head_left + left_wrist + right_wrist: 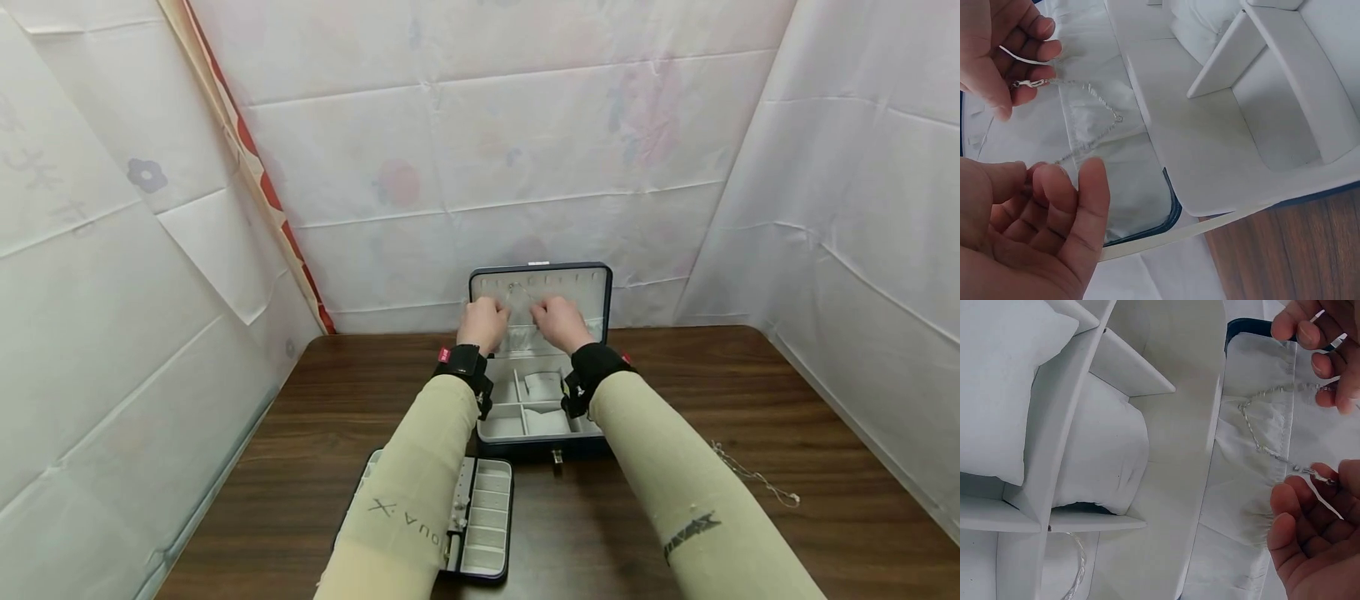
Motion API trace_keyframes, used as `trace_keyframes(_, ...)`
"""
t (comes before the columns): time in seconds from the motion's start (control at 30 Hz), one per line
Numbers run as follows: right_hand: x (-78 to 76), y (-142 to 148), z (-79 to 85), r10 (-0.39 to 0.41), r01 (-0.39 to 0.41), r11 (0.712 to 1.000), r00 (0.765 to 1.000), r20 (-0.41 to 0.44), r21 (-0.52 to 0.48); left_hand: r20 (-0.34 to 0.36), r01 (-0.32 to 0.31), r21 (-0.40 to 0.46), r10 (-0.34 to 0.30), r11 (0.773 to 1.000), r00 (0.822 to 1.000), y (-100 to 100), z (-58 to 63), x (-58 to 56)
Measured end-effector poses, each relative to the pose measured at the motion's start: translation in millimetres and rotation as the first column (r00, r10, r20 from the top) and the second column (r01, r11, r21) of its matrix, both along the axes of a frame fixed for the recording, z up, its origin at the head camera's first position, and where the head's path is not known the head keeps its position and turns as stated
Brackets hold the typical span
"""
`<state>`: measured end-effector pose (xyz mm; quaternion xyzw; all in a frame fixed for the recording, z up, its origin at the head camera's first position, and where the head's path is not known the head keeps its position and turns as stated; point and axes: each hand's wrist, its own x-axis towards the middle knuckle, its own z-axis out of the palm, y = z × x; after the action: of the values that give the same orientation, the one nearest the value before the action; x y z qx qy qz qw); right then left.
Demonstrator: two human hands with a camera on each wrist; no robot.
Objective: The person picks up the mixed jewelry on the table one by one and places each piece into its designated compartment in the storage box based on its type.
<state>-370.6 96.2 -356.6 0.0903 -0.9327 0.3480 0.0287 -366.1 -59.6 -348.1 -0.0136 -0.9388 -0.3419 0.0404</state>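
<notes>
Lid [588, 293] raised, left hand [483, 323] and right hand [562, 322] pinch 1 chain [1118, 119], seemingly unplaced; another necklace [750, 474] lies on the counter [712, 375].

The back is covered by white sheeting [480, 142], creased and faintly printed in pastels; the left sheeting [82, 317] is marked with a blue-grey flower [147, 175] and edged by a red-and-cream strip [243, 150]; the right sheeting [870, 175] is wrinkled; a brown wood-grain tabletop [352, 383] is softly lit.
</notes>
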Motion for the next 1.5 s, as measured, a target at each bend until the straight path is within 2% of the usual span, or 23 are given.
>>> trace_keyframes(0.13,0.8,0,-0.6,0.025,-0.023,0.999,0.998,0.053,-0.025,0.026,0.025,-0.018,-0.024,1.000,0.999,0,-1.5,-0.6)
trace_keyframes(0.33,3.2,1,-3.7,0.048,-0.028,0.989,0.989,0.137,-0.148,0.089,0.054,0.009,-0.054,0.999,0.995,-1,-4.9,1.3)
trace_keyframes(0.4,3.6,2,-4.9,0.050,-0.017,0.981,0.985,0.164,-0.193,0.082,0.057,0.002,-0.057,0.998,0.995,-1,-6.5,1.8)
trace_keyframes(0.5,3.4,4,-6.3,0.052,-0.002,0.970,0.979,0.196,-0.243,0.025,0.061,-0.055,-0.059,0.997,0.998,-1,-8.9,2.0)
trace_keyframes(0.6,3.1,5,-7.0,0.068,-0.016,0.969,0.977,0.203,-0.247,-0.045,0.051,-0.129,-0.057,0.990,0.997,0,-10.0,2.4)
trace_keyframes(0.67,3.1,6,-7.4,0.080,-0.032,0.972,0.976,0.201,-0.234,-0.067,0.044,-0.176,-0.056,0.983,0.996,0,-10.5,2.8)
trace_keyframes(0.8,5.2,5,-7.8,0.116,-0.068,0.972,0.972,0.206,-0.223,-0.059,0.042,-0.243,-0.058,0.969,0.997,1,-11.1,3.1)
trace_keyframes(1.0,9.3,7,-10.7,0.136,-0.094,0.976,0.967,0.217,-0.194,-0.031,0.076,-0.328,-0.091,0.942,0.995,0,-11.6,3.2)
trace_keyframes(1.27,10.5,12,-17.4,0.161,-0.110,0.968,0.961,0.226,-0.223,0.010,0.105,-0.367,-0.109,0.924,0.994,-4,-14.7,4.2)
trace_keyframes(1.5,11.6,21,-11.7,0.164,-0.118,0.968,0.965,0.204,-0.222,0.022,0.128,-0.356,-0.129,0.926,0.991,-6,-15.3,5.8)
